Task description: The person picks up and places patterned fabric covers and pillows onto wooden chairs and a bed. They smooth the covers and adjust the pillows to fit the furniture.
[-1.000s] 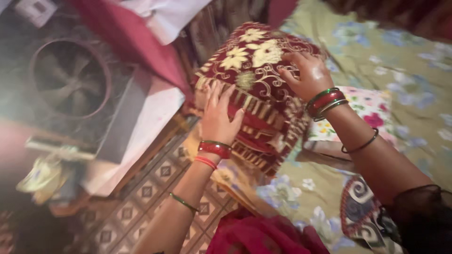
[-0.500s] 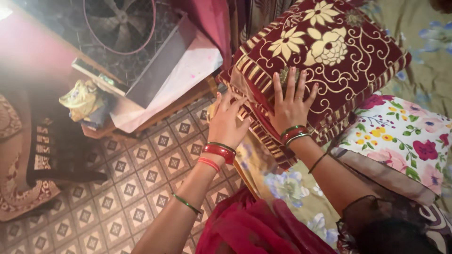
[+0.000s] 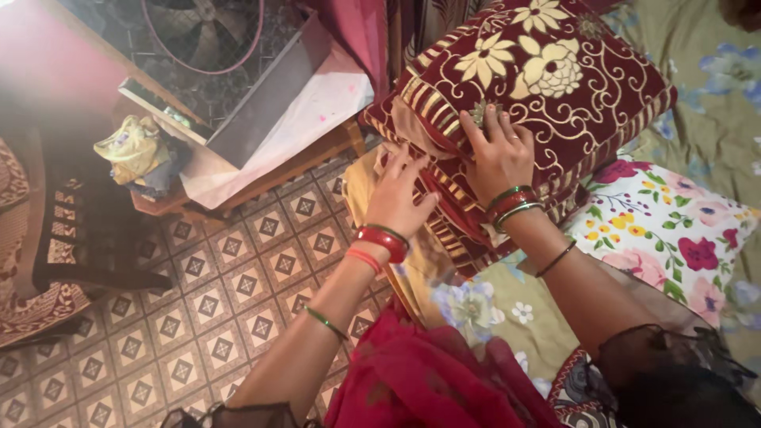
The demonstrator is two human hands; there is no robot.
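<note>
Head view, my left hand (image 3: 403, 198) spread flat, fingers loose against the striped edge of the maroon embroidered cushion (image 3: 547, 87), my right hand (image 3: 499, 154) pressed open-palmed on its top, cushion lying on the green floral bedsheet (image 3: 713, 103) beside a floral pillow (image 3: 674, 230), patterned floor (image 3: 230, 293) below.

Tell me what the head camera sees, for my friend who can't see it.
Two hands, left hand and right hand, press on a maroon cushion with cream flowers, lying over a floral pillow on a bed. Patterned floor is at left.
</note>
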